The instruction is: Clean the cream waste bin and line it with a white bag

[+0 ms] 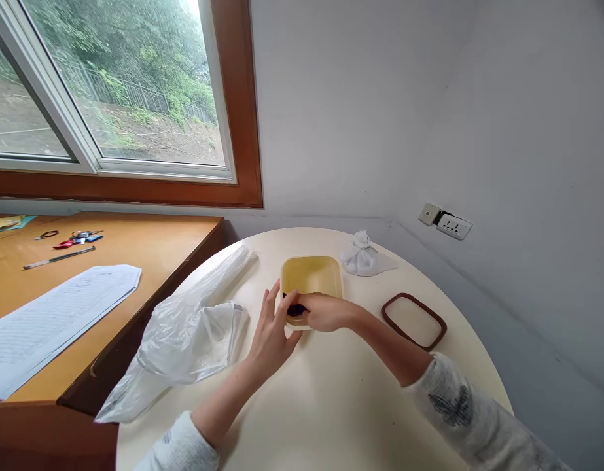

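Observation:
A square plastic box (312, 273), yellowish inside, stands on the round table. My left hand (275, 327) is around its near left corner, thumb at the near side and fingers spread over the left rim. Reaching in from the right, my right hand (326, 311) has its fingers bent down at a small dark thing (296, 309) in the near left part of the box. The fingertips are partly hidden, and I cannot make out what the dark thing is. A lid with a brown rim (387, 314) lies to the right of the box.
A tied white cloth bag (363, 256) sits behind and right of the box. Crumpled clear plastic bags (184, 333) cover the table's left side. The adjoining wooden desk (159, 242) holds papers (61, 320), a pen (59, 258) and keys (80, 238). A wall socket (453, 226) is at right.

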The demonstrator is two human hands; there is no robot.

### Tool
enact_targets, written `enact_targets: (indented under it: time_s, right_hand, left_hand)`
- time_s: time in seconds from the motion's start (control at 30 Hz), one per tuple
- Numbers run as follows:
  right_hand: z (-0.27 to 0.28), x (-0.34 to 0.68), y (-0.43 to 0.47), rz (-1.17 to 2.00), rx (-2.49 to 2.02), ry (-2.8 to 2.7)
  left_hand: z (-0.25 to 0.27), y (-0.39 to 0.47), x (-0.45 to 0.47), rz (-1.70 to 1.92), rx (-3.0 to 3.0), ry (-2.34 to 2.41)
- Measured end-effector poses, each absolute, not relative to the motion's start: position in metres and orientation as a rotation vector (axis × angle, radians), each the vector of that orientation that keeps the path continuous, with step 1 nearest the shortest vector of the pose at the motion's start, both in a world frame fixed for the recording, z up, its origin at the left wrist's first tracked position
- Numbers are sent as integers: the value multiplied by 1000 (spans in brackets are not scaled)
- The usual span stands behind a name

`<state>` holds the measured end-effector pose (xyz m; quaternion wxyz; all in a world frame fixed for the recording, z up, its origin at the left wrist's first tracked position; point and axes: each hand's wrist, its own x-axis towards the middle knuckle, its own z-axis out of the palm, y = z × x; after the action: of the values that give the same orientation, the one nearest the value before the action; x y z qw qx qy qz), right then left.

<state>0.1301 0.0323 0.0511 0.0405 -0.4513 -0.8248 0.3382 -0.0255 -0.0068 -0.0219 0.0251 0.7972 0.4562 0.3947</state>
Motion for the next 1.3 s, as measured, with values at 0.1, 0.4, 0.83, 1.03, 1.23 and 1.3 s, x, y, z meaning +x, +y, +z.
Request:
enact_targets:
  time_s: [0.1, 0.4, 0.83, 1.03, 1.23, 1.3]
  right_hand:
    - [67, 138, 19, 991, -1258, -2604]
    - [74, 130, -1, 463, -1608, -2829]
    - [68, 114, 11, 318, -1737, -3031]
    - [104, 127, -39, 261, -1388, -3125]
    - [101, 142, -50, 136, -1254, -3181]
    - [93, 144, -45, 57, -1207, -3137]
  left_hand:
    - [-24, -6, -26, 1236, 2406, 1398]
    - [-26, -2, -25, 1335, 2440, 1220]
    - [-19, -5, -27, 1358, 2452, 1149]
    - [-16, -5, -30, 1357, 2449, 1125]
    - [-15, -6, -29, 1321, 2421, 1131]
    - [-13, -7, -29, 1342, 2341, 1142]
